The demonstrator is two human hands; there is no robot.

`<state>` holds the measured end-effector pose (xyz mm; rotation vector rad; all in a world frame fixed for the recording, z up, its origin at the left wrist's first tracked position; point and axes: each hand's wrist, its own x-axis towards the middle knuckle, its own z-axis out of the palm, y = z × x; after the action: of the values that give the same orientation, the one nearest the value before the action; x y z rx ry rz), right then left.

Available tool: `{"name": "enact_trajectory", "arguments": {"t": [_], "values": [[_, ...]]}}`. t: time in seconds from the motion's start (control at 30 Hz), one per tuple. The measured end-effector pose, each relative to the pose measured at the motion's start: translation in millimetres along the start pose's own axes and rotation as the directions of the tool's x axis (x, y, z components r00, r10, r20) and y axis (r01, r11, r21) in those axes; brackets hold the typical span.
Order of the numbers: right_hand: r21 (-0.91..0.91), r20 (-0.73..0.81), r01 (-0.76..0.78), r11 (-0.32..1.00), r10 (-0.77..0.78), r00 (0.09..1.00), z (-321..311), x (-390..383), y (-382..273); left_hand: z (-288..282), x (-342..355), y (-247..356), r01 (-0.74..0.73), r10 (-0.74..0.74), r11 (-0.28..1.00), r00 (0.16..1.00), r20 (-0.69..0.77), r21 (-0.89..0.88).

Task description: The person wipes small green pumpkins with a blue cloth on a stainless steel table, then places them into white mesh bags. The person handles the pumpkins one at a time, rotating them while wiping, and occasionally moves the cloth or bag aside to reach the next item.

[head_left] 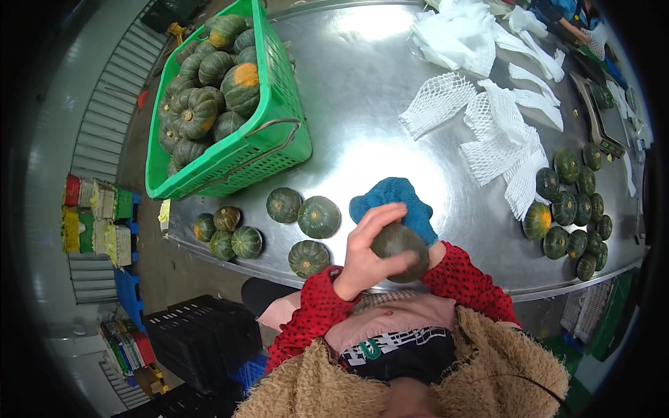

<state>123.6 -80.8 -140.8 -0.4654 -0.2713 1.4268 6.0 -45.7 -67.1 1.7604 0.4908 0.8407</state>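
Note:
A small dark green pumpkin (400, 251) is held in front of my body. My left hand (364, 252) is closed around its left side, fingers over the top and thumb across the near side, blurred. A blue cloth (398, 200) lies against the pumpkin's far side. My right hand (436, 253) is behind the pumpkin, holding the cloth, which covers its fingers; only the wrist area shows. Left of my hands, several loose pumpkins (318, 217) stand on the metal table (341, 118). Another group of small green pumpkins (226, 219) sits near the table's left edge.
A green crate (279, 104) heaped with pumpkins stands at the far left. White foam net sleeves (488, 111) lie scattered at the far right. More small pumpkins (564, 209) cluster on the right, near a scale (598, 122). Another person's arm (573, 29) shows at the top right.

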Motion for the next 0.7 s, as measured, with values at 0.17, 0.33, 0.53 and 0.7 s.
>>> {"name": "enact_trajectory", "arguments": {"t": [0.17,0.33,0.53,0.7], "values": [[-0.538,0.044,0.249,0.805,-0.268,0.962,21,-11,6,-10,-2,-35,0.369,-0.715,0.548,0.672,-0.192,-0.751],[-0.924,0.379,0.380,-0.046,-0.253,0.890,55,2,-18,-25,1,-47,0.152,-0.714,0.292,0.691,-0.109,-0.944],[-0.789,0.521,0.480,-0.383,-0.001,0.854,60,10,-25,-67,-19,-53,0.087,-0.702,0.405,0.667,-0.249,-0.910],[-0.685,0.482,0.468,-0.559,0.134,0.866,85,-7,-69,-177,-63,-56,-0.119,-0.630,0.677,0.416,-0.656,-0.726]]}}
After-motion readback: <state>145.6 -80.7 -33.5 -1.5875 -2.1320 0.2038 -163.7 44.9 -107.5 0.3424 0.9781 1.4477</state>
